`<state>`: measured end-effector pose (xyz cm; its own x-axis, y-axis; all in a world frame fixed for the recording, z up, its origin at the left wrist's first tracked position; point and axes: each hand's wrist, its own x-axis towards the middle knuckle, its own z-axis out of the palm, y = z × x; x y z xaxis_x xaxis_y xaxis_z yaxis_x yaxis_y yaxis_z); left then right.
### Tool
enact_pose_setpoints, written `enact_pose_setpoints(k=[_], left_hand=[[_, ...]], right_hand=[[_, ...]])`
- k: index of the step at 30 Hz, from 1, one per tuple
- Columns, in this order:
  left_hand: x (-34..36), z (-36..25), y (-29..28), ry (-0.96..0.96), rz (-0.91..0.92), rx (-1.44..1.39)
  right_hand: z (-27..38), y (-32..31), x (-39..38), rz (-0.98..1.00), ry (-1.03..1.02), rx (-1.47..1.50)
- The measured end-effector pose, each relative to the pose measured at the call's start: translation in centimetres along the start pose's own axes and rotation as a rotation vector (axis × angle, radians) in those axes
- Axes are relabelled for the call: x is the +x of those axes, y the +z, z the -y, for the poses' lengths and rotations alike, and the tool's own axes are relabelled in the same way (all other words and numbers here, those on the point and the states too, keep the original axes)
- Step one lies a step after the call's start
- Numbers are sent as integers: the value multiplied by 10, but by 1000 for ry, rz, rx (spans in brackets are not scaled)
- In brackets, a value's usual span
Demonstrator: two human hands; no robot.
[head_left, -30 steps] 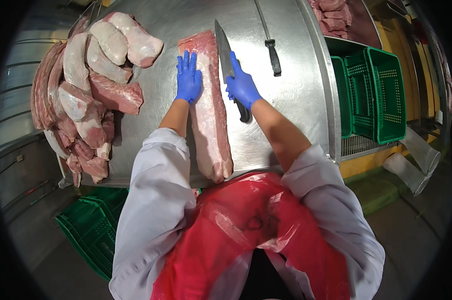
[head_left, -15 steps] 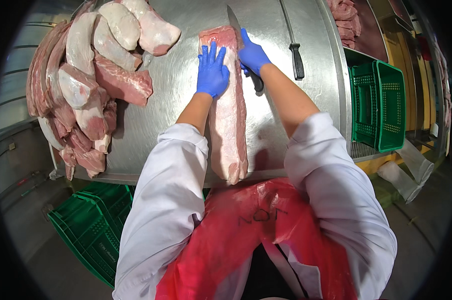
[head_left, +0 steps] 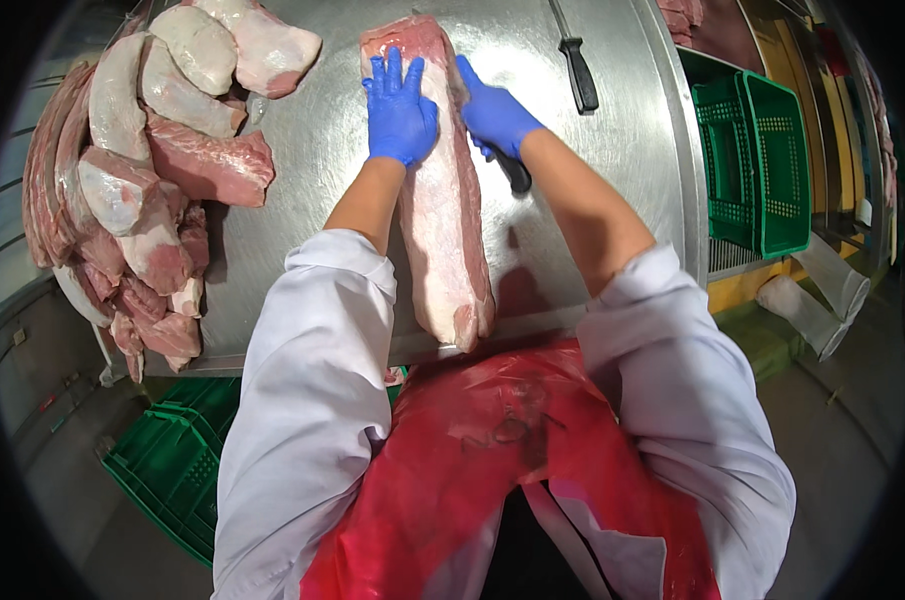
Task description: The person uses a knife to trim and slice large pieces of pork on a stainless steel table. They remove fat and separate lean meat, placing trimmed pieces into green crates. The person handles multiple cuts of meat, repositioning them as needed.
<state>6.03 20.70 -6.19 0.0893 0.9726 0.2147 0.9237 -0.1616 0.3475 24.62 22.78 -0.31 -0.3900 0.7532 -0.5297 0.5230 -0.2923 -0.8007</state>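
A long slab of pale, fat-covered meat (head_left: 440, 245) lies lengthwise on the steel table, its near end at the front edge. My left hand (head_left: 402, 115), in a blue glove, presses flat on its far part with the fingers spread. At the slab's right side, my gloved right hand (head_left: 497, 118) grips a knife (head_left: 515, 175) by its black handle, the forefinger stretched forward along the meat's edge. Most of the blade is hidden at the far right side of the slab; how deep it sits I cannot tell.
Several cuts of meat (head_left: 207, 155) are heaped on the table's left. A black-handled sharpening steel (head_left: 578, 75) lies at the far right of the steel table (head_left: 612, 190). Green crates stand to the right (head_left: 780, 170) and below the table at left (head_left: 172, 455).
The knife blade, which showed beside the slab's far end, is now mostly out of sight at the meat's right edge. My left hand stays flat on the slab. The whole view has shifted slightly.
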Motion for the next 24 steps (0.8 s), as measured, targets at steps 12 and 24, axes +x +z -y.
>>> enact_pose_setpoints(k=[12,24], left_hand=[[0,-7,12,-58,-25,43],[-44,-74,-16,-538,198,191]], right_hand=[[-86,88,-166,-113,-253,2],[-121,-17,-334,359,83,-189]])
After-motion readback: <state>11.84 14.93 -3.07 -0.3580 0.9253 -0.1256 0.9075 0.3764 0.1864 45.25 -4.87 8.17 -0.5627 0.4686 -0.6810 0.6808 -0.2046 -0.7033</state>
